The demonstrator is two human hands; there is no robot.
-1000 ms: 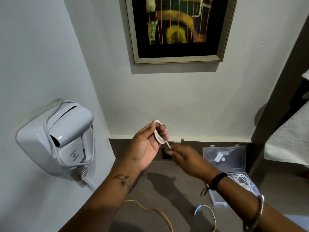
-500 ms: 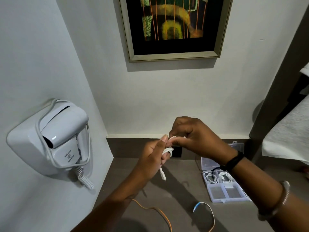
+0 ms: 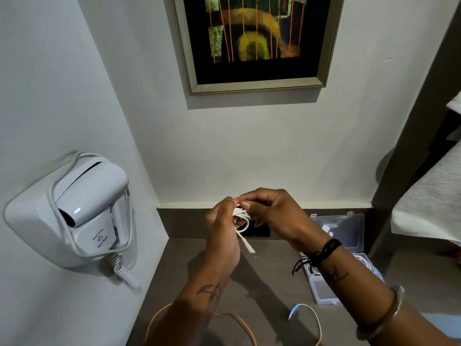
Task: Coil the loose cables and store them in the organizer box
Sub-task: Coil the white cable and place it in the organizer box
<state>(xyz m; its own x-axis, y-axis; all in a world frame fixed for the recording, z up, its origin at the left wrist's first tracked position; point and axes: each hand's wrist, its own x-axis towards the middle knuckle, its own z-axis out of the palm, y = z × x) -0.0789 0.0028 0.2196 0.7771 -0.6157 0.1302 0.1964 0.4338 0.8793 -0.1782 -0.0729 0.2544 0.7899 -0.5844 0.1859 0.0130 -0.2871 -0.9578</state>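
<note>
My fingers (image 3: 245,204) pinch the white cable (image 3: 241,217), looped in a small bunch between my left hand (image 3: 222,231) and right hand (image 3: 272,216). It feels light and bendy, so I hold the loops, not the dangling plug. The organizer box (image 3: 349,236) sits open on the counter (image 3: 269,283), I think with cables inside.

Both hands, left hand (image 3: 222,227) and right hand (image 3: 272,213), apparently pinch a coiled white cable (image 3: 241,218).

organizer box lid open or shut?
Open. The clear lid stands tilted back against the wall, and coiled white cables show in the organizer box.
</note>
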